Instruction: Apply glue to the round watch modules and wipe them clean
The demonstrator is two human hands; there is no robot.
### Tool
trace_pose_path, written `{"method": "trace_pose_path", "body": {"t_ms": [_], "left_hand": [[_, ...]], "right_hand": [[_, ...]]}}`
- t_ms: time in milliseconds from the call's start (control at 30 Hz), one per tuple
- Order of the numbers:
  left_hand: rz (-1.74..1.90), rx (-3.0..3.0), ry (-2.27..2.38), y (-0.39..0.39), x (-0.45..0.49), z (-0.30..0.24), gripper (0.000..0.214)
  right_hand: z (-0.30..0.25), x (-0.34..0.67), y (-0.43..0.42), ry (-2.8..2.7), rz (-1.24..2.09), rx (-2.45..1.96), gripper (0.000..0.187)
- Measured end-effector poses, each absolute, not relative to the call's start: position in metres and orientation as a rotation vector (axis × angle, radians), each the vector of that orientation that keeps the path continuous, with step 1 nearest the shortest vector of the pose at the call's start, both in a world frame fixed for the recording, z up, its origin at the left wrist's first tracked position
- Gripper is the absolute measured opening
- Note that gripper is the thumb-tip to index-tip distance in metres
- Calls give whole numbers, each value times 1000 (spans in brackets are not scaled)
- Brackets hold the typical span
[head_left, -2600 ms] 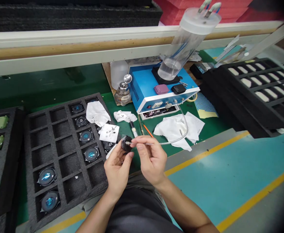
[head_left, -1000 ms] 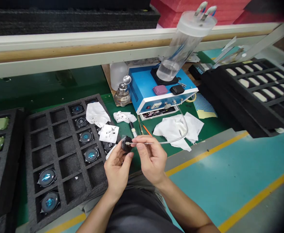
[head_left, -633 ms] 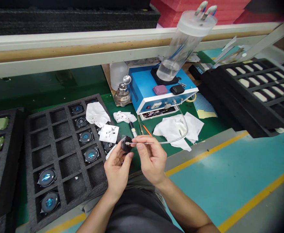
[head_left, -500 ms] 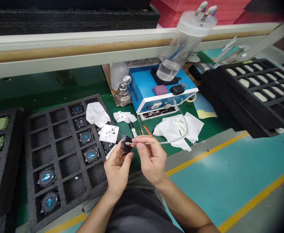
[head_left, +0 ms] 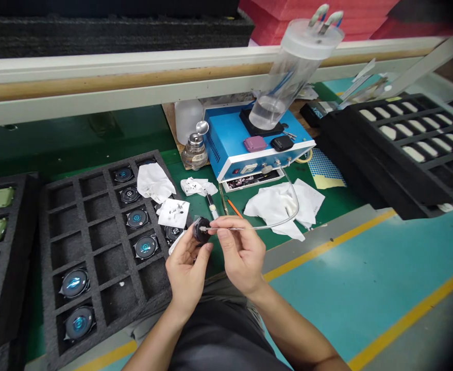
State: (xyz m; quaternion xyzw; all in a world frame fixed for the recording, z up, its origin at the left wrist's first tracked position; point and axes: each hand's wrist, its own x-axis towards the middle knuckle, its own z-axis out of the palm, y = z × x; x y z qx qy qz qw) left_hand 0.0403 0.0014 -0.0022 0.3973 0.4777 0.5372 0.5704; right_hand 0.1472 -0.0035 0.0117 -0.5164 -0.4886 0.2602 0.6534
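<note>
Both hands (head_left: 214, 252) raised close together, fingers (head_left: 226, 233) pinching.

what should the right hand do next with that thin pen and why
Probably ease the pen's fine tip onto the round watch body, keeping the right hand steady: the left hand cradles the body, and the tip sits right at it.

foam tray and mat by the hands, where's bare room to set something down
Bare green mat lies right of the right hand, below the white wipes. Open cells show in the foam tray, upper left. Crowded: beside the left hand, with wipes and round watch bodies.
</note>
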Motion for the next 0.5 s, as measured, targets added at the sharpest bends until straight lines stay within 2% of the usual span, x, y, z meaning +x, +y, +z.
{"method": "trace_pose_path", "body": {"t_ms": [500], "left_hand": [[1270,937,1117,2,40,-2,46]], "right_hand": [[12,147,-3,-1107,593,-1170,13]]}}
